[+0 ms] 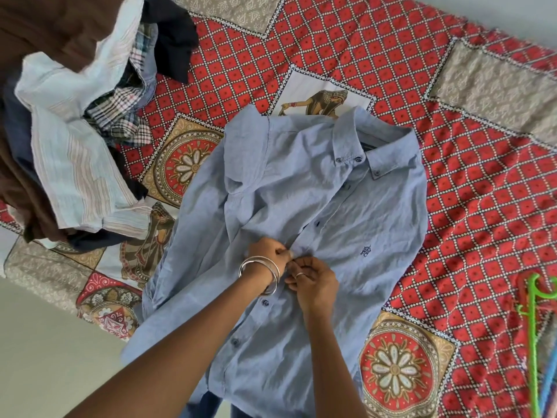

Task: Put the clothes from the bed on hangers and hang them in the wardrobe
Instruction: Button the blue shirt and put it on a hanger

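A light blue button-down shirt (346, 206) lies flat and face up on the bed, collar pointing away from me. My left hand (269, 250), with silver bangles on the wrist, pinches the shirt's front placket at mid-chest. My right hand (313, 282), wearing a ring, pinches the same placket right beside it, fingers curled on the cloth. Several buttons below my hands look fastened. Plastic hangers (533, 327), one green, one blue, one red, lie on the bed at the right edge.
A heap of other clothes (75, 131), striped, checked, brown and dark blue, sits at the upper left. The bed carries a red patterned bedspread (452, 146). The pale floor (45, 357) shows at the lower left, past the bed's edge.
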